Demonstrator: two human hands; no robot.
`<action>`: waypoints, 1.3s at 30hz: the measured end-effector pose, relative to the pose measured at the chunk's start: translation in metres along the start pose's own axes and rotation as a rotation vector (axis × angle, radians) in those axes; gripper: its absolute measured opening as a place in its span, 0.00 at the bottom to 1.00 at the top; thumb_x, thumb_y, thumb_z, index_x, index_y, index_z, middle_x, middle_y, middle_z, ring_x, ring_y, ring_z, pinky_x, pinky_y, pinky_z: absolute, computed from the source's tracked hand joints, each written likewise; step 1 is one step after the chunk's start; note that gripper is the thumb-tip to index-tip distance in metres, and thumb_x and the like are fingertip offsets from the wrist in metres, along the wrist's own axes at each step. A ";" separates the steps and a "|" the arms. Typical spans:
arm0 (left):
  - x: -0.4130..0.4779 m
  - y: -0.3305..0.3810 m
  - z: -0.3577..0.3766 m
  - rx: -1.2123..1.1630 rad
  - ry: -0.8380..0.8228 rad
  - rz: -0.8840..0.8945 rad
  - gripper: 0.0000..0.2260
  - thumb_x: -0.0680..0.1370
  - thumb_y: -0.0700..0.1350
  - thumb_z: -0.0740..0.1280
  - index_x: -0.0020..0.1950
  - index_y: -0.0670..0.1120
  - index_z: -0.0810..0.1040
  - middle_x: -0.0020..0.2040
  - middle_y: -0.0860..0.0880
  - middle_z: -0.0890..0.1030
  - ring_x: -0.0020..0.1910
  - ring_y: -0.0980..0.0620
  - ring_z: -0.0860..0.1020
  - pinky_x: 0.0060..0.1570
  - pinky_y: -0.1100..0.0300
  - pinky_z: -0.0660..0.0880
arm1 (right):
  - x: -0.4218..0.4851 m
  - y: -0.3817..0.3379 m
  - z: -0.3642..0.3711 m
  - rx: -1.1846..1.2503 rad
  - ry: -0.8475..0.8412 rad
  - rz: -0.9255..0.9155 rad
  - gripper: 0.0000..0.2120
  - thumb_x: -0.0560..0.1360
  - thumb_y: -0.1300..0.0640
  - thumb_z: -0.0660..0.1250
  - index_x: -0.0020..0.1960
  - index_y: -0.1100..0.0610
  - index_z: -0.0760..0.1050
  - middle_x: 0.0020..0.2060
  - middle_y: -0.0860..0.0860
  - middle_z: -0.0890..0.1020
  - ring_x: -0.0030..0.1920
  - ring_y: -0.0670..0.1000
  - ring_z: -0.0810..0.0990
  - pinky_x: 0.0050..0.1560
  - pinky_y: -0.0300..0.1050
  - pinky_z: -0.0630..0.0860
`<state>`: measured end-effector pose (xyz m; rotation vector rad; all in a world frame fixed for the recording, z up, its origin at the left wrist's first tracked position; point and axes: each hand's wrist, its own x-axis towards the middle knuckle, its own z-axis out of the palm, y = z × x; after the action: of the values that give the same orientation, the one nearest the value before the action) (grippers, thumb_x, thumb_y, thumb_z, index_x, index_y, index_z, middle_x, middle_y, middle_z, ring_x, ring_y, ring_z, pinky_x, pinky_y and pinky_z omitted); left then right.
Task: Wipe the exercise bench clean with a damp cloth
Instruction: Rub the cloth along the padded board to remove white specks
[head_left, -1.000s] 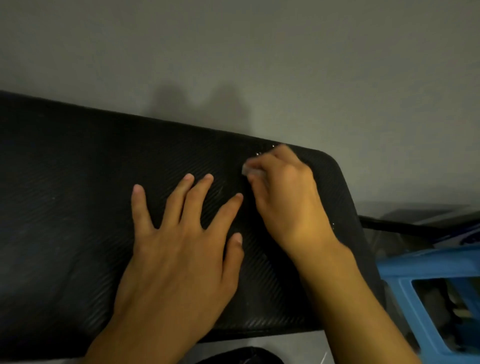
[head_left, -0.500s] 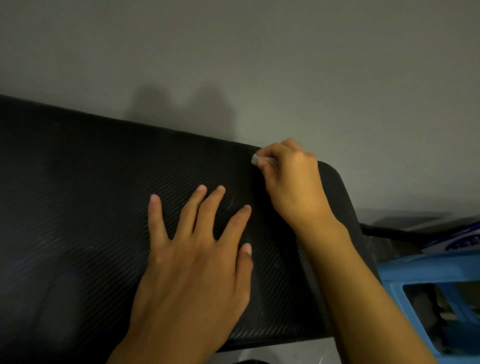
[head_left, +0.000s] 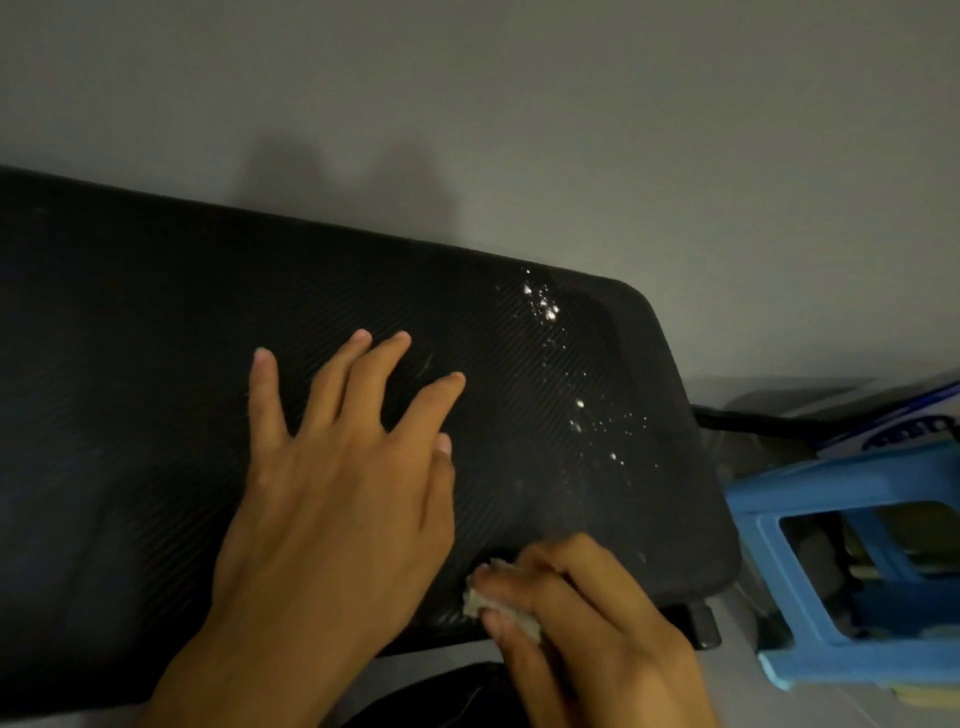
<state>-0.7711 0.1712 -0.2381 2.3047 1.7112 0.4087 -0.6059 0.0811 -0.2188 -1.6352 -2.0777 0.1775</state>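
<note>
A black padded exercise bench (head_left: 156, 364) with a ribbed surface fills the left and middle of the head view. My left hand (head_left: 343, 478) lies flat on the pad with its fingers spread. At the pad's near edge, my right hand (head_left: 587, 618) holds a small pale cloth (head_left: 498, 608) bunched under curled fingers and thumb. A trail of bright wet droplets (head_left: 576, 395) runs down the pad's right part from the far edge.
A grey wall (head_left: 519, 104) rises right behind the bench. To the right stands a blue plastic stool (head_left: 857, 587), with a dark bar (head_left: 753, 421) and a blue-and-white package (head_left: 893, 426) behind it. A black bench foot (head_left: 704, 629) sticks out below the pad's corner.
My right hand swept with the cloth from the pad's far edge down to its near edge, leaving a wet trail. The left hand stayed flat on the pad.
</note>
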 end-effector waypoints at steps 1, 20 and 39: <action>0.000 0.000 0.001 -0.002 0.006 0.006 0.23 0.81 0.55 0.52 0.74 0.57 0.72 0.78 0.45 0.69 0.79 0.44 0.63 0.76 0.29 0.52 | -0.004 0.000 0.000 0.007 -0.005 -0.004 0.08 0.79 0.50 0.66 0.51 0.46 0.84 0.46 0.43 0.79 0.44 0.43 0.80 0.48 0.34 0.75; -0.001 0.044 0.020 0.068 0.041 0.058 0.23 0.79 0.58 0.56 0.71 0.57 0.76 0.73 0.37 0.72 0.76 0.35 0.67 0.69 0.22 0.58 | -0.007 0.055 -0.033 -0.072 -0.006 -0.001 0.09 0.80 0.53 0.65 0.54 0.51 0.84 0.49 0.45 0.79 0.48 0.46 0.80 0.50 0.38 0.75; 0.000 0.040 0.020 0.100 0.004 0.086 0.24 0.80 0.60 0.54 0.75 0.60 0.71 0.77 0.39 0.69 0.78 0.37 0.64 0.72 0.23 0.55 | 0.054 0.081 -0.030 -0.115 -0.025 0.059 0.07 0.80 0.58 0.68 0.55 0.55 0.82 0.50 0.48 0.78 0.49 0.49 0.79 0.49 0.49 0.79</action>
<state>-0.7280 0.1594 -0.2428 2.4562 1.6749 0.3509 -0.5299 0.1489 -0.2084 -1.7725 -2.0941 0.1006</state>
